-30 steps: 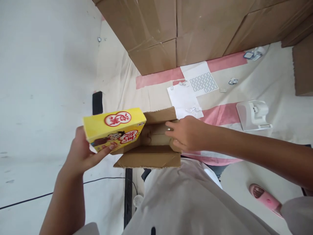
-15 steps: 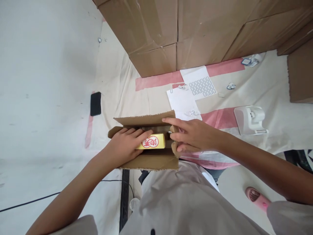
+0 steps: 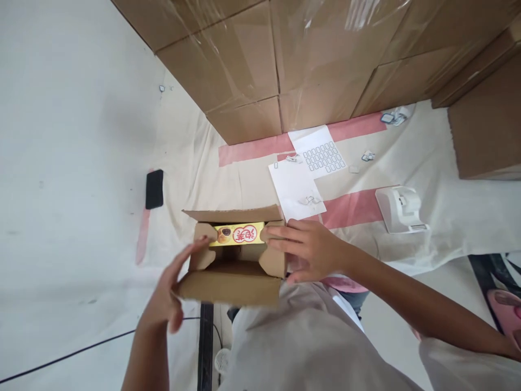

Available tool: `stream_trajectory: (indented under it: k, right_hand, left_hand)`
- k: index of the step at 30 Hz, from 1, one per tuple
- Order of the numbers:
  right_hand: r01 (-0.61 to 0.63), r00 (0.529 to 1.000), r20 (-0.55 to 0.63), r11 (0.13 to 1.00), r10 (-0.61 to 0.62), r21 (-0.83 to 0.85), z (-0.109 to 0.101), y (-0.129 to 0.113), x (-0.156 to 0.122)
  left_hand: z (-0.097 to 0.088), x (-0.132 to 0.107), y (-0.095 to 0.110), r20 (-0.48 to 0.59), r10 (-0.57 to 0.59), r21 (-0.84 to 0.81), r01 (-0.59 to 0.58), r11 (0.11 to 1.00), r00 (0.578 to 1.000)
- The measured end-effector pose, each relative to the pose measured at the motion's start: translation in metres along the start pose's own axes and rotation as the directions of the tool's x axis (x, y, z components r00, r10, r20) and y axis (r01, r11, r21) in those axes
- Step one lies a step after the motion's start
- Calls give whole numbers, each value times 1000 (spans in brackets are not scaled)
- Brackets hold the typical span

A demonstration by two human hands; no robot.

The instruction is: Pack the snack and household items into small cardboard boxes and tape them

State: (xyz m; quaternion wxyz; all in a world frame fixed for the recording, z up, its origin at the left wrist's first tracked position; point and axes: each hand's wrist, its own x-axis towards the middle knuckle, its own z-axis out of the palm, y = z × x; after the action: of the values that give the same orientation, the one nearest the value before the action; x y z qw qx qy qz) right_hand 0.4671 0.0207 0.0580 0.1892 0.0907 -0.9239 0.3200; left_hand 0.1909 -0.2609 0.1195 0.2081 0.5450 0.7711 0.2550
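Observation:
In front of me an open cardboard box has its flaps spread. A small yellow box with red lettering lies inside, along the far wall. My left hand is at the left end of the carton, holding nothing, its fingers apart and reaching over the left flap. With fingers stretched out, my right hand lies on the right end flap, its fingertips touching the flap near the yellow box's end. The bottom of the carton is partly in shadow.
A stack of taped cartons stands behind the work area. Label sheets lie before it, with a white tape dispenser to the right. A black phone is at left; crumpled label scraps lie at the back right.
My left hand has let go of the yellow box and drawn back left. The yellow box now sits lower, against the far wall. The end flaps are folded inward more, and the view has shifted.

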Motion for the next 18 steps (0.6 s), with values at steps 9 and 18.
stream_trajectory:
  k: [9,18]
  right_hand:
    - [-314,918,-198,935,344,167,-4,-5,21]
    - [-19,921,-386,996,49,83,13,13,8]
  left_hand:
    - [39,24,10,-378,-137,46,166,985,916]
    - [25,25,43,79,189,504,-203,840,979]
